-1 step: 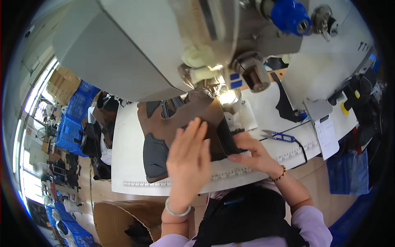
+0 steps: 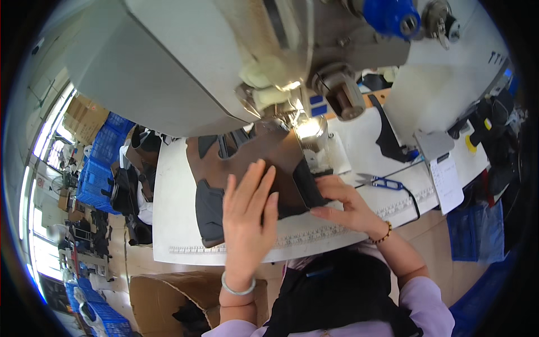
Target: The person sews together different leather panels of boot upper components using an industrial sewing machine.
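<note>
A flat brown leather-like panel (image 2: 247,168) with dark grey and black pieces on it lies on the white table, its far edge under the needle area of a sewing machine (image 2: 168,67). My left hand (image 2: 250,216) rests flat on the panel, fingers stretched out and slightly spread, holding nothing. At the panel's right edge, by a black strip (image 2: 307,182), my right hand (image 2: 348,205) has its fingers and thumb bent around the near right corner. A lit lamp (image 2: 310,128) shines beside the needle, whose tip I cannot make out.
Blue-handled thread snips (image 2: 384,182) lie right of my right hand, near a black cord. A ruler strip (image 2: 303,238) runs along the table's front edge. A paper tag (image 2: 446,182) hangs at the right. Below stands a cardboard box (image 2: 163,297); blue crates (image 2: 95,182) are stacked left.
My left hand has shifted slightly left over the panel and its fingers have spread a little. The right hand stays at the panel's edge.
</note>
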`<state>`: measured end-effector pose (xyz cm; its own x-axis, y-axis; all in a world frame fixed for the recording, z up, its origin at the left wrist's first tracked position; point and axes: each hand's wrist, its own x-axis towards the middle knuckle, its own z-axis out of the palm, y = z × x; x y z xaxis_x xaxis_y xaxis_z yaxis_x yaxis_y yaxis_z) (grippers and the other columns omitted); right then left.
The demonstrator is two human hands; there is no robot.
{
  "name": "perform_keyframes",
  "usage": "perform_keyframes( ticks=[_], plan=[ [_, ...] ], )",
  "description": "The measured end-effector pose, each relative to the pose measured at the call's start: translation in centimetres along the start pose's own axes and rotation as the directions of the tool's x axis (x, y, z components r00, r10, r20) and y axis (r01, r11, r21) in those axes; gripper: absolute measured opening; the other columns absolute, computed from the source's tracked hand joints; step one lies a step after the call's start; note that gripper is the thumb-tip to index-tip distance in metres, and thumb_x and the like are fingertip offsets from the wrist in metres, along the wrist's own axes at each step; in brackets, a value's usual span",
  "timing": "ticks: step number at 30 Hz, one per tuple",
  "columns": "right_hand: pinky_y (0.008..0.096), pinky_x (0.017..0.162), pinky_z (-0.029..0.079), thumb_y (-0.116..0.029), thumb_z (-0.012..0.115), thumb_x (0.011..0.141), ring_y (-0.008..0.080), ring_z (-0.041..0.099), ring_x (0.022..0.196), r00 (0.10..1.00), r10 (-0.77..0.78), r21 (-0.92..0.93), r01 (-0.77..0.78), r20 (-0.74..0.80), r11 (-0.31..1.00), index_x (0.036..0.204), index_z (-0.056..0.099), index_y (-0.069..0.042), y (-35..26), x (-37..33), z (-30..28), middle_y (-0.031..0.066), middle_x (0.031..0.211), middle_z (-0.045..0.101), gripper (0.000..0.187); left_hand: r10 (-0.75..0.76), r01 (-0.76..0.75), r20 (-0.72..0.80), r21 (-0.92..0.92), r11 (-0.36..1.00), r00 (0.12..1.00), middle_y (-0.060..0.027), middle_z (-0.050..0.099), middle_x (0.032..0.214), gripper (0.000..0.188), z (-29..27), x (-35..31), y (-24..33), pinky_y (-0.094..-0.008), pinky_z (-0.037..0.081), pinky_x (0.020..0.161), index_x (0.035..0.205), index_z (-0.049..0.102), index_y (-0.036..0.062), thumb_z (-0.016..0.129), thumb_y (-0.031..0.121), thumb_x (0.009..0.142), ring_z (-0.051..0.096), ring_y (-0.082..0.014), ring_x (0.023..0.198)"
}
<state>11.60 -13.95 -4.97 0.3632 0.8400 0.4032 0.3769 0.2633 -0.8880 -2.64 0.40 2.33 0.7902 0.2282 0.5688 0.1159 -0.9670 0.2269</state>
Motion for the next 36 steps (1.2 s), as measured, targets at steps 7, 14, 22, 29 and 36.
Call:
perform_keyframes(
  ticks=[7,14,22,29,36],
  plan=[
    [0.0360,0.081,0.040,-0.008,0.064,0.076,0.0301,0.052,0.088,0.999,-0.002,0.109,-0.002,0.038,0.994,0.097,0.058,0.002,-2.2,1.8,-0.5,0.0131,0.093,0.059,0.023,-0.029,0.002,0.150,0.179,0.984,0.988,-0.0213,0.030,0.139,0.065,-0.3,-2.7,-0.9,-0.0509,0.025,0.102,0.126,0.049,0.0208,0.072,0.018,0.066,0.029,-0.0393,0.127],
    [0.0343,0.074,0.044,-0.003,0.062,0.076,0.0295,0.055,0.089,0.912,-0.368,-0.086,0.388,0.182,0.918,0.095,0.057,0.002,-1.1,3.9,-1.9,0.0132,0.091,0.059,0.019,0.051,-0.082,0.129,0.243,0.967,0.990,-0.0187,0.035,0.137,0.070,-0.6,-3.0,-2.2,-0.0448,0.032,0.100,0.128,0.048,0.0245,0.070,0.013,0.062,0.036,-0.0365,0.124],
    [0.0291,0.062,0.043,-0.001,0.058,0.079,0.0216,0.055,0.067,0.974,-0.171,0.025,0.169,0.146,0.985,0.088,0.055,0.002,-0.7,2.1,-1.0,0.0107,0.083,0.057,0.009,0.058,-0.096,0.171,0.226,0.969,0.984,-0.0188,0.037,0.136,0.069,-1.2,-2.6,-2.1,-0.0449,0.033,0.100,0.128,0.048,0.0232,0.069,0.010,0.064,0.038,-0.0384,0.122],
    [0.0274,0.060,0.042,-0.001,0.052,0.075,0.0120,0.049,0.064,0.956,0.114,0.100,-0.145,0.270,0.984,0.087,0.054,0.004,-1.6,3.0,-1.0,0.0100,0.075,0.056,0.013,0.085,-0.129,0.191,0.234,0.964,0.978,-0.0194,0.035,0.137,0.071,-1.4,-2.5,-2.1,-0.0449,0.033,0.100,0.132,0.043,0.0207,0.068,0.010,0.065,0.038,-0.0391,0.122],
    [0.0301,0.064,0.043,-0.007,0.050,0.073,0.0207,0.055,0.066,0.942,-0.118,0.095,0.093,0.315,0.991,0.089,0.054,0.006,-1.3,5.1,-1.1,0.0182,0.076,0.059,0.021,0.139,-0.188,0.180,0.290,0.939,0.974,-0.0191,0.037,0.135,0.066,-0.8,-2.3,-2.3,-0.0450,0.036,0.098,0.127,0.045,0.0098,0.071,0.015,0.067,0.040,-0.0395,0.121]
  ],
)
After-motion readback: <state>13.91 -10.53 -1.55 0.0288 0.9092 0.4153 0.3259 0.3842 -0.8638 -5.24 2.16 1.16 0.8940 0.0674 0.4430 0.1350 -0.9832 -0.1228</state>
